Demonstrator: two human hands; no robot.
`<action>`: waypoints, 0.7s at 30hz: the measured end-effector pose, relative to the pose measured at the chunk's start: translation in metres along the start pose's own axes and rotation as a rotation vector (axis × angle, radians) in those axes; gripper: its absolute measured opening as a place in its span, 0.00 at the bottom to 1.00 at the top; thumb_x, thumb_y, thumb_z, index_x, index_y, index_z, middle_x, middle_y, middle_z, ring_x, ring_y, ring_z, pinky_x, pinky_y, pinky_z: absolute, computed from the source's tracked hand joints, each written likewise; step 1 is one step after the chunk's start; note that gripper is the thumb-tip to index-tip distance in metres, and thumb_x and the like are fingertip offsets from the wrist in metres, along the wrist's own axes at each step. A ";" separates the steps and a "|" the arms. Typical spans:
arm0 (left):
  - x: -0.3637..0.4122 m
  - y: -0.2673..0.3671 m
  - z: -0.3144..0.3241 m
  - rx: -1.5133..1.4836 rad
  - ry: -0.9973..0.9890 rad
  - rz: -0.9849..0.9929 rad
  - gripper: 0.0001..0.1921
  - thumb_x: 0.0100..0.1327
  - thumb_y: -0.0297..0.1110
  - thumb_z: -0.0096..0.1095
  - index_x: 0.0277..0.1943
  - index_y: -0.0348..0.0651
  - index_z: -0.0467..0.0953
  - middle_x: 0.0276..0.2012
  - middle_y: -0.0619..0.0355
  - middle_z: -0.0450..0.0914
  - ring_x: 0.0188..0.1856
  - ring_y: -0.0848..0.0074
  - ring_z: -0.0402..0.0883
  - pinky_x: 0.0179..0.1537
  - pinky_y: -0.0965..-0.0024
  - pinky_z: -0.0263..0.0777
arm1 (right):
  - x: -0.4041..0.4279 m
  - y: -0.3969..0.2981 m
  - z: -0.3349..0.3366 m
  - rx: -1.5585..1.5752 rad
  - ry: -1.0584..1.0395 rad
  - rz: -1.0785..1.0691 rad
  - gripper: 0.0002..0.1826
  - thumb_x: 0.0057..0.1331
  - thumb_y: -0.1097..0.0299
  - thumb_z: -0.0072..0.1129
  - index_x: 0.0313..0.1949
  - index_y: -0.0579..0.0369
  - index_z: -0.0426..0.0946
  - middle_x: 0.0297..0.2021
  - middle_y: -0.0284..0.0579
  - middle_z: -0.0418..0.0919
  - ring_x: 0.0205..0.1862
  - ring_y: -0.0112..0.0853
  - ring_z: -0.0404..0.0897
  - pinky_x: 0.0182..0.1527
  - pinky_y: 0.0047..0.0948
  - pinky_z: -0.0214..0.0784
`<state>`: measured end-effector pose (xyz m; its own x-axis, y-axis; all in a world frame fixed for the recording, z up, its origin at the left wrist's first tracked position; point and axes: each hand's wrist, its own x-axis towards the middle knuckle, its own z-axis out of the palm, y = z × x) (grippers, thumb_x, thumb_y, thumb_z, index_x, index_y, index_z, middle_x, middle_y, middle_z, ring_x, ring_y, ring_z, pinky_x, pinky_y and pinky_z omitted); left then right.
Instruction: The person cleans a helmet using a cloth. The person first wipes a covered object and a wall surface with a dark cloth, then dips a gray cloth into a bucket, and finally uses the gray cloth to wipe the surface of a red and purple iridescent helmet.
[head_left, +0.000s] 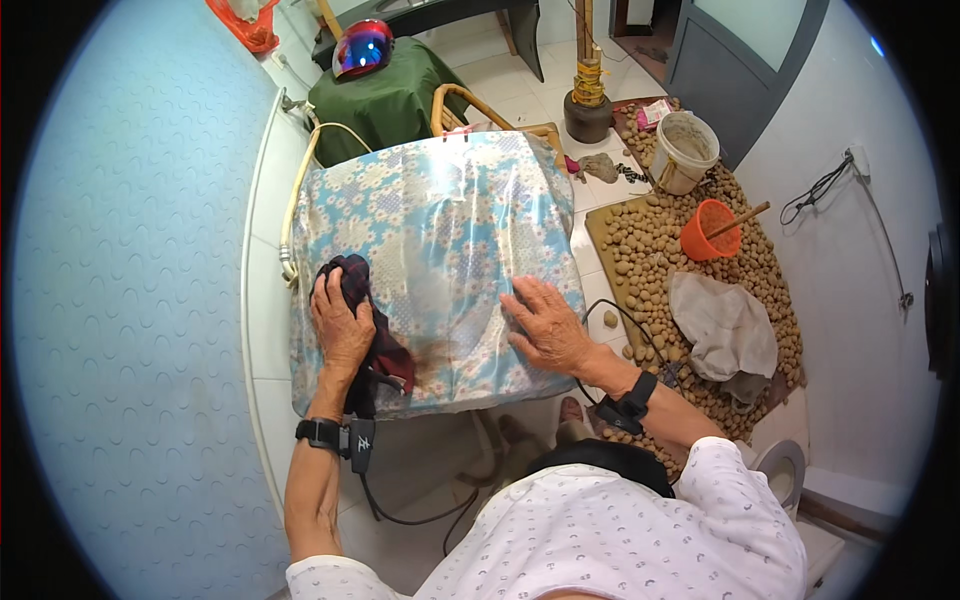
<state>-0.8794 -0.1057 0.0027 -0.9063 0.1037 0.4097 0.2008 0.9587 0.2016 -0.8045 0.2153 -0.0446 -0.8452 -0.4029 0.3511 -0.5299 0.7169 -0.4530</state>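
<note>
A washing machine-sized box shape (435, 225) stands before me under a shiny blue-and-white floral cover. On its left side my left hand (342, 319) grips a dark plaid cloth (382, 341), whose end trails over the cover towards the near edge. My right hand (545, 322) rests palm down near the right side of the cover, fingers apart, holding nothing. A brownish stain shows on the cover near the front, right of the cloth. Each wrist wears a black strap with a small device, and a cable runs from each.
Many potato-like round lumps (645, 262) cover boards on the floor at right, with an orange bucket (711, 229), a white bucket (684, 154) and a pale cloth (724, 326) among them. Behind the cover stand a bamboo chair (480, 105) and a helmet (364, 49) on green fabric (390, 97). A wall rises at left.
</note>
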 end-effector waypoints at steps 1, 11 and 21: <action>0.006 -0.005 0.003 0.011 -0.003 -0.009 0.33 0.52 0.30 0.60 0.62 0.42 0.59 0.59 0.41 0.59 0.62 0.49 0.57 0.64 0.51 0.51 | -0.002 0.003 0.004 -0.003 0.002 -0.002 0.29 0.61 0.63 0.54 0.60 0.57 0.62 0.61 0.60 0.60 0.64 0.53 0.57 0.64 0.51 0.49; 0.102 -0.061 0.043 0.077 -0.043 0.014 0.32 0.54 0.34 0.59 0.63 0.43 0.57 0.60 0.41 0.60 0.62 0.48 0.58 0.64 0.52 0.51 | -0.005 0.003 0.009 -0.090 -0.028 0.002 0.28 0.65 0.57 0.47 0.61 0.58 0.62 0.64 0.59 0.55 0.66 0.50 0.55 0.67 0.48 0.44; 0.194 -0.069 0.082 0.053 -0.044 -0.005 0.28 0.55 0.35 0.55 0.61 0.45 0.61 0.58 0.43 0.63 0.61 0.46 0.59 0.63 0.50 0.51 | -0.003 -0.004 -0.002 -0.071 -0.069 0.075 0.29 0.63 0.59 0.49 0.62 0.56 0.62 0.65 0.56 0.55 0.68 0.47 0.54 0.67 0.47 0.44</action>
<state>-1.1000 -0.1305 -0.0044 -0.9229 0.1089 0.3694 0.1769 0.9719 0.1555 -0.7996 0.2150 -0.0425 -0.8861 -0.3832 0.2606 -0.4612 0.7837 -0.4161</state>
